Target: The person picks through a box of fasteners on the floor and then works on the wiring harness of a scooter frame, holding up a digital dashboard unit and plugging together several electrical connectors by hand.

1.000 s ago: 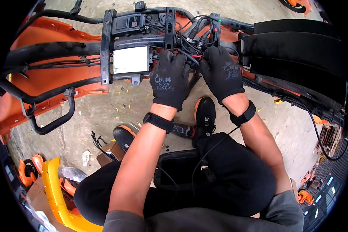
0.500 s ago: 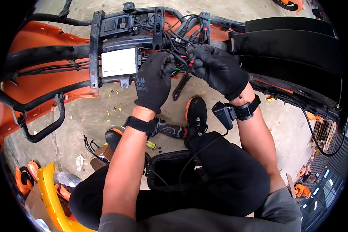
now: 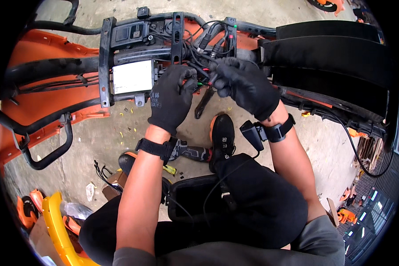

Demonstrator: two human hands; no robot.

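Observation:
Both hands wear black gloves and are over a tangle of black cables [image 3: 195,55] in the middle of a vehicle frame. My left hand [image 3: 173,97] is closed in a pinch beside a white-topped box [image 3: 133,77] with wires at its right end. What its fingertips hold is too small and dark to name. My right hand [image 3: 244,84] faces it, its fingers closed around a thin cable with a bit of red showing near the tips. Cable connectors [image 3: 204,45] lie just beyond the fingers. Below them a black bar [image 3: 204,104] hangs down at a slant.
Metal crossbars [image 3: 105,62] and orange body panels [image 3: 27,51] flank the cables on the left. A large black housing [image 3: 328,53] is on the right. On the floor are a power tool [image 3: 193,152], an open black case [image 3: 195,199] and a yellow panel [image 3: 55,221].
The whole view has shifted slightly, with the frame lower and further left. My right hand has moved a little toward my left hand. Both hands stay closed at the cables.

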